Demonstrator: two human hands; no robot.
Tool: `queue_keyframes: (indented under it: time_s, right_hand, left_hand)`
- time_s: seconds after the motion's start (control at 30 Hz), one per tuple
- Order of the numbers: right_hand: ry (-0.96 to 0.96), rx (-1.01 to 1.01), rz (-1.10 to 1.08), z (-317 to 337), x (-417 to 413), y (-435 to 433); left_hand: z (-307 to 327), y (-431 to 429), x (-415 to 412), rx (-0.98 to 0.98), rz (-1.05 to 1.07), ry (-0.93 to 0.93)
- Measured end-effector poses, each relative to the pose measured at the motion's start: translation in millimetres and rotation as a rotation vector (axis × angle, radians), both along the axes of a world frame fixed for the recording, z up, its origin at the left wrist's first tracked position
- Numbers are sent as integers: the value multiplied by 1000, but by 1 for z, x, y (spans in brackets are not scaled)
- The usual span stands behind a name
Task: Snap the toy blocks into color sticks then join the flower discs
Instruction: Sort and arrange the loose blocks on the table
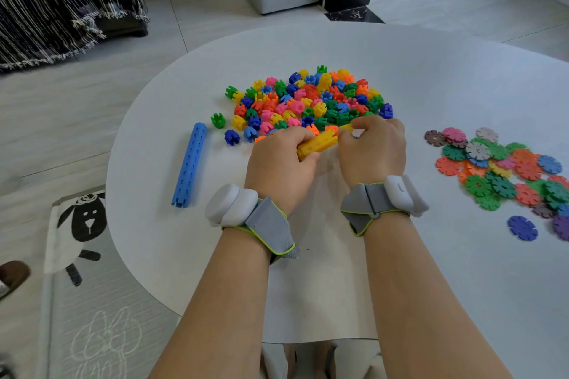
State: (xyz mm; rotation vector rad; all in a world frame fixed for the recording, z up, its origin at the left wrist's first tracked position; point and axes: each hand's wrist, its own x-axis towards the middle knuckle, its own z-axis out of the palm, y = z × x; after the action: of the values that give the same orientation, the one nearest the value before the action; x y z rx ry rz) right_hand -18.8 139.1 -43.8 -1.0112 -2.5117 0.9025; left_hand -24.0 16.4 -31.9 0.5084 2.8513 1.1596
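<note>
A heap of small toy blocks (308, 101) in many colours lies at the middle of the round white table (431, 86). My left hand (278, 163) grips a short yellow stick of joined blocks (317, 144) just in front of the heap. My right hand (374, 151) pinches a single yellow block (348, 128) at the stick's far end. A long blue stick (190, 163) lies flat to the left. Flower discs (505, 169) in mixed colours lie scattered on the right.
Loose green (218, 120) and blue blocks (231, 136) sit between the heap and the blue stick. A single blue disc (522, 228) lies apart near the right front. A sheep-print mat (83, 255) covers the floor left of the table.
</note>
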Motion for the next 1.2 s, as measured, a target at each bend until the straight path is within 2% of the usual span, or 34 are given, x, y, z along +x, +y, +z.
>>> queue_keyframes:
  time_s: [0.13,0.23,0.33,0.5,0.63,0.77,0.97,1.2]
  right_hand:
    - [194,-96,28,3,6,2]
    - [343,-353,149,10,16,3]
    - [375,-512,220,13,25,7]
    - [415,-798,175,16,32,7]
    - [434,-840,153,16,34,4]
    - [464,-780,83,14,33,2]
    - [502,-894,12,12,30,-3]
    - [466,-909,71,12,32,-5]
  left_hand:
    - [0,-1,-1,22,13,5]
    - [2,-1,-1,38,23,9]
    - [2,1,0,47,13,18]
    - [2,-1,1,29,2,22]
    - [2,1,2,15,-1,31]
    - [2,3,3,32,-19,29]
    - [5,3,5,38,-24,19]
    - [4,0,6,30,-9,13]
